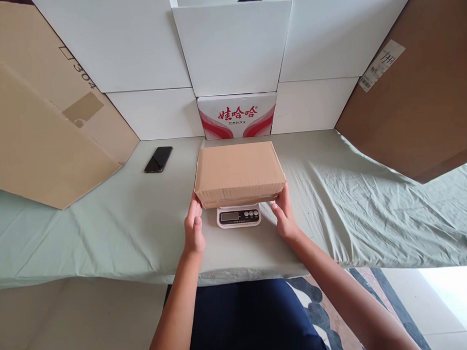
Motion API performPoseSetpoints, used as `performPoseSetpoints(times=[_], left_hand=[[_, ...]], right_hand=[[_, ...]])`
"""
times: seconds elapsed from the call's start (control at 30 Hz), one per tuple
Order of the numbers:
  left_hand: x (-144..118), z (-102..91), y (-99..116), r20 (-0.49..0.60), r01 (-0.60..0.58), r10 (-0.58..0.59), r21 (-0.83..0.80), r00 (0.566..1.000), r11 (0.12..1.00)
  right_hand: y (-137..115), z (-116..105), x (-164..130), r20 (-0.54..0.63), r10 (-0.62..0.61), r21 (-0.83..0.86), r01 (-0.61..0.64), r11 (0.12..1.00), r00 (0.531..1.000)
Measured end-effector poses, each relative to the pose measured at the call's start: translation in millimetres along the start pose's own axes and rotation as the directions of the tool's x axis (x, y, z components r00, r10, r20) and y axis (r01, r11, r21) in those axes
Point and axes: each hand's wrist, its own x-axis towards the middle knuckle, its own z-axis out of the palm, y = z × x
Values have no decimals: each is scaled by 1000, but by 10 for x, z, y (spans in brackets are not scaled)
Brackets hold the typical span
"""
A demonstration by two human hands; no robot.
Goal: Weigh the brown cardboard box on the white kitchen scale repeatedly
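Note:
A closed brown cardboard box (239, 167) is between my two hands, over a white kitchen scale (239, 222). My left hand (194, 225) presses against the lower left side of the box, its fingers partly hidden and its thumb up. On the opposite side, my right hand (285, 214) holds the lower right corner, with fingers along the side and the thumb near the front edge. The scale's dark panel with display and buttons shows below the box's front edge. Its weighing plate is hidden, so I cannot tell whether the box rests on it.
A black phone (158, 159) lies on the pale green cloth (142, 220) to the left. Behind stands a white and red carton (237, 118) against white panels (233, 48). Large cardboard sheets flank the table at left (41, 116) and right (411, 95).

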Motion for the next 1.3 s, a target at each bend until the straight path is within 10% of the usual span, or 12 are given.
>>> performPoseSetpoints(times=[1.3], left_hand=[[74, -46, -125, 25, 20, -20, 16, 999, 1000]], right_hand=[[-77, 12, 42, -178, 150, 94, -135, 986, 973]])
